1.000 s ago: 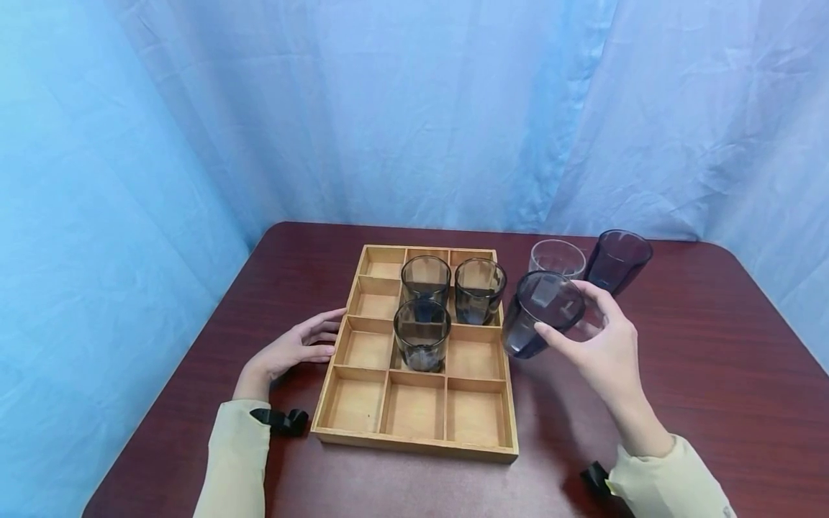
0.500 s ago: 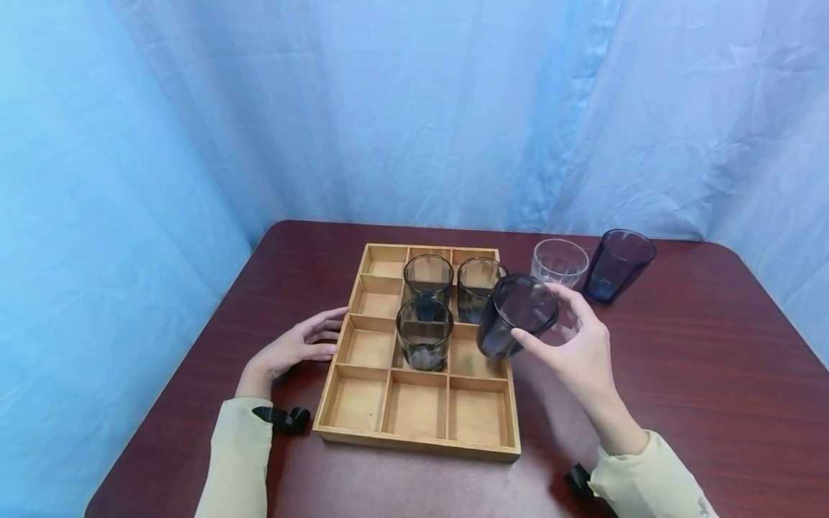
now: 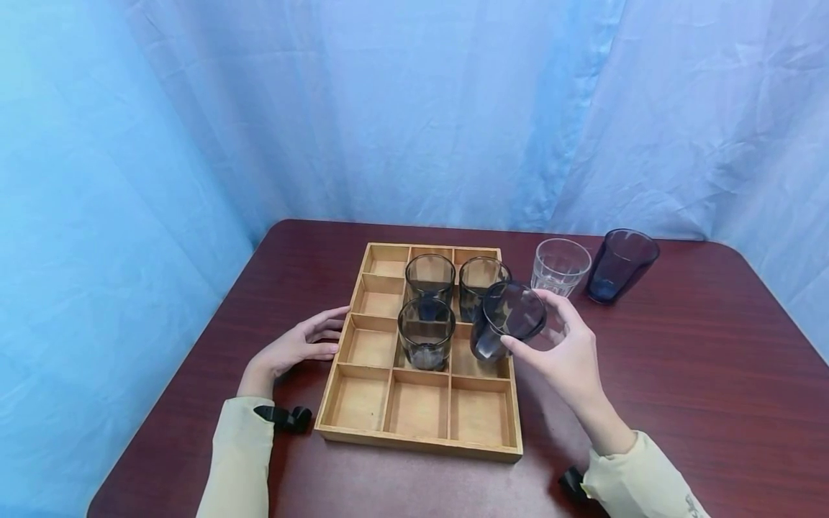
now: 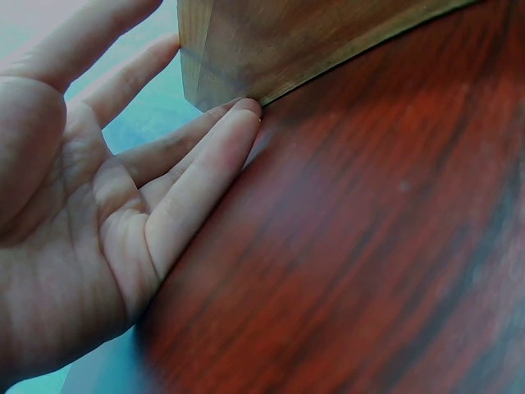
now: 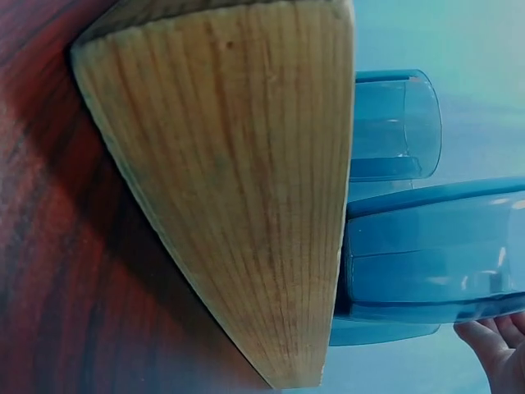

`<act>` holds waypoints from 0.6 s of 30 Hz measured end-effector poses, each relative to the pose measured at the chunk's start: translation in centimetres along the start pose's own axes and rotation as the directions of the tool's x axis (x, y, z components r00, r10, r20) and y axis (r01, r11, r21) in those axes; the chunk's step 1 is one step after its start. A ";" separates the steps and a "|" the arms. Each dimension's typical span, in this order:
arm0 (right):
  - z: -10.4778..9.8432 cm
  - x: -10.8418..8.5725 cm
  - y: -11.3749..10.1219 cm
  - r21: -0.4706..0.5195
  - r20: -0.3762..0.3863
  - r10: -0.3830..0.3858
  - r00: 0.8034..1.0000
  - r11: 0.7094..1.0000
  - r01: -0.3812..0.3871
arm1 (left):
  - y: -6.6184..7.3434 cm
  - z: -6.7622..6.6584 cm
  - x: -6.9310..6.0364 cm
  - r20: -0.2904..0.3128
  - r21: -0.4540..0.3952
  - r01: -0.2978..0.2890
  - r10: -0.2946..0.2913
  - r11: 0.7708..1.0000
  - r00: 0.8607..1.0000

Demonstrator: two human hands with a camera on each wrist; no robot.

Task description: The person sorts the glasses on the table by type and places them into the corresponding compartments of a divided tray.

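Observation:
My right hand (image 3: 570,356) grips a dark smoky glass (image 3: 495,327) near its rim, thumb in front and fingers behind. The glass leans a little, its base over the third-row right compartment of a wooden divided tray (image 3: 421,443); in the right wrist view the held glass (image 5: 426,254) shows past the tray's side, its bottom partly hidden. Three more smoky glasses stand in the tray: a middle one (image 3: 426,349), one behind it (image 3: 430,273) and one at right (image 3: 484,273). With fingers extended, my left hand (image 3: 294,352) touches the tray's left side (image 4: 271,57).
Behind the right hand, a clear glass (image 3: 560,266) stands on the dark red table (image 3: 699,345), partly covered by the fingers. Beside it is a tall dark purple glass (image 3: 620,266). Light blue curtains (image 3: 414,115) hang around the table's back and sides.
My right hand has carried the dark glass leftward, from beside the tray to over its right column, and slightly lower. The left hand stays at the tray's side.

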State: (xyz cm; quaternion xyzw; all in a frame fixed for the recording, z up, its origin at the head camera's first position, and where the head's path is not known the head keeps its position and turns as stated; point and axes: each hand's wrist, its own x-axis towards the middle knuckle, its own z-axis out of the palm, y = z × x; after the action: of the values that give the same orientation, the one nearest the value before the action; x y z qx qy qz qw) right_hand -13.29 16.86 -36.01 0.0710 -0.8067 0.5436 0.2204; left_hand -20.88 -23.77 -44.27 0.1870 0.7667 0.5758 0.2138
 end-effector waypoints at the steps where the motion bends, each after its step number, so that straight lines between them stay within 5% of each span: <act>1: 0.0 0.0 0.0 0.001 0.002 -0.001 1.000 1.000 0.001 | 0.0 0.0 0.0 0.000 0.000 0.000 0.000 1.000 1.000; 18: 0.3 0.1 0.8 -0.098 0.092 0.041 0.995 0.995 -0.031 | -0.1 0.0 0.1 -0.006 0.012 0.005 -0.005 1.000 1.000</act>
State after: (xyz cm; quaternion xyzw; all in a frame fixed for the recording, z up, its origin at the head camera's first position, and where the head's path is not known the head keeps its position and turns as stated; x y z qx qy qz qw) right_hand -13.72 16.90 -36.74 0.0711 -0.8426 0.5041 0.1756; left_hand -20.97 -23.77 -44.36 0.1848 0.7711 0.5714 0.2118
